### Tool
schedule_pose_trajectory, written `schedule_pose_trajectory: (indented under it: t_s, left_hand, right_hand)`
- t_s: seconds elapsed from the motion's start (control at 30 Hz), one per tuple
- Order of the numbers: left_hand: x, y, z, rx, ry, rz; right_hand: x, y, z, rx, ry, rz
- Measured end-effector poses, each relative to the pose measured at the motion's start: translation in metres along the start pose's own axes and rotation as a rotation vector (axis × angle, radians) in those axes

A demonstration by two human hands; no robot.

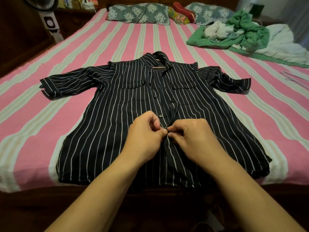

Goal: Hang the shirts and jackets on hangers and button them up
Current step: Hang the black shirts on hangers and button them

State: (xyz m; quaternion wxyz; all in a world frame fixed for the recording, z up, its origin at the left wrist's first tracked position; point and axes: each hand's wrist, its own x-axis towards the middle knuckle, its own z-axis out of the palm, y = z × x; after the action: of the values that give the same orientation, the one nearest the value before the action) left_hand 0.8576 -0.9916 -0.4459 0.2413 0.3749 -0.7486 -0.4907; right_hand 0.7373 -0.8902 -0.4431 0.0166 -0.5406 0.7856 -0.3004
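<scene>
- A bed (93, 41) with pink-striped sheeting serves as the work surface; unsorted clothes (237, 30) are heaped at its far right.
- A striped shirt (103, 131) is spread flat, front up, a hanger (158, 66) visible in its collar, likely so the plackets align.
- The left hand (145, 136) and right hand (195, 136) are each pinched on the placket at mid-front, apparently fastening 1 button.

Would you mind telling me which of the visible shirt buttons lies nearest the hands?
The shiny button on the black white-striped shirt, just above the left hand. The small dark button sits higher, between the chest pockets.
</scene>
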Motion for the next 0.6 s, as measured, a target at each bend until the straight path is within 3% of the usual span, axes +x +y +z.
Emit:
schedule_pose_trajectory:
  t_s: [0.13, 0.3, 0.4, 0.5, 0.6]
  left_hand:
    - [0.000, 0.000, -0.002, -0.007, -0.007, 0.001]
    - [0.000, 0.003, 0.001, 0.047, 0.015, 0.017]
    - [-0.002, 0.003, 0.004, 0.296, -0.013, 0.030]
    - [-0.003, 0.006, 0.003, 0.627, -0.130, 0.048]
    - [0.001, 0.002, -0.010, 0.613, -0.176, 0.001]
  right_hand:
    - [0.000, -0.001, 0.002, -0.049, -0.016, -0.003]
    - [0.001, -0.004, 0.003, 0.131, -0.026, 0.211]
    - [0.000, -0.008, 0.001, 0.219, -0.086, 0.295]
    - [-0.001, -0.008, 0.000, 0.029, -0.174, 0.305]
    - [0.000, -0.008, -0.017, -0.152, -0.001, 0.380]
